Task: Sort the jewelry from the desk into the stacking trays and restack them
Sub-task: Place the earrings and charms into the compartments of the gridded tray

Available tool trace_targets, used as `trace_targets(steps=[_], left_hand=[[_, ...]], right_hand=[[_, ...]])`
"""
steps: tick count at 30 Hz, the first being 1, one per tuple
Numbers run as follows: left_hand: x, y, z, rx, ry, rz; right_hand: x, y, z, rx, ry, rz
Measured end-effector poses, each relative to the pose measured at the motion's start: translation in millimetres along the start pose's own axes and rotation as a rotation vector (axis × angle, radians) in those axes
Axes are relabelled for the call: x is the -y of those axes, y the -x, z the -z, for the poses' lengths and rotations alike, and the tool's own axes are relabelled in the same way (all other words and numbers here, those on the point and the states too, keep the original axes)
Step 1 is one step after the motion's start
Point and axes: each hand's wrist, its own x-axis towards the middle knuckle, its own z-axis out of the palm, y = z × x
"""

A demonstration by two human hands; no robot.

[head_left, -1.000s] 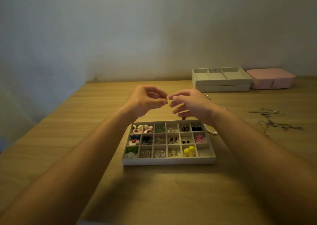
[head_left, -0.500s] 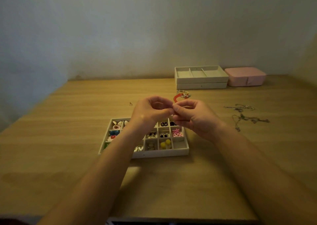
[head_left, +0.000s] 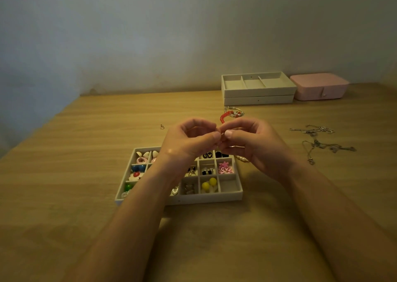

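Both hands are meeting above the far edge of the pale compartmented jewelry tray (head_left: 206, 198). The left hand (head_left: 189, 141) is curling its fingers and pinching a tiny gold-toned piece of jewelry (head_left: 222, 134) at the thumb tip. The right hand (head_left: 254, 145) is pinching the same piece from the other side (too small to say what kind it is). So the piece is sitting up in the air between the two thumbs, not in any compartment.

Below the wrists, the tray is lying on the light wooden desk (head_left: 86, 163), and its small cells are showing colourful earrings. The near-right corner cell, under the right wrist, is showing only its lining.

Just beyond the fingertips a red beaded bracelet (head_left: 223, 117) is lying on the wood. Farther past it two stacked pale trays (head_left: 258, 93) are sitting beside a closed pink jewelry box (head_left: 320, 87). Out to the right of the right hand a tangle of thin silver chains (head_left: 318, 142) is lying. Beyond the left hand, a small lone earring (head_left: 162, 127) is resting on the desk.
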Motion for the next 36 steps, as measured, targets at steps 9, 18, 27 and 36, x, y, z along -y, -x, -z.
trace_targets(steps=[9,18,27,36], left_hand=[[1.4,6.3,1.7,-0.011,0.019,-0.010],[-3.0,8.3,-0.1,0.034,0.360,0.180],[-2.8,10.0,-1.4,0.041,0.371,0.153],[-1.5,10.7,-2.8,0.016,0.275,0.025]], right_hand=[[-0.7,5.1,-4.1,0.044,0.076,0.056],[2.7,6.8,-9.6,0.014,0.188,0.143],[3.2,9.3,-7.4,0.064,0.072,0.121],[4.1,9.4,-7.4,0.052,-0.119,0.028]])
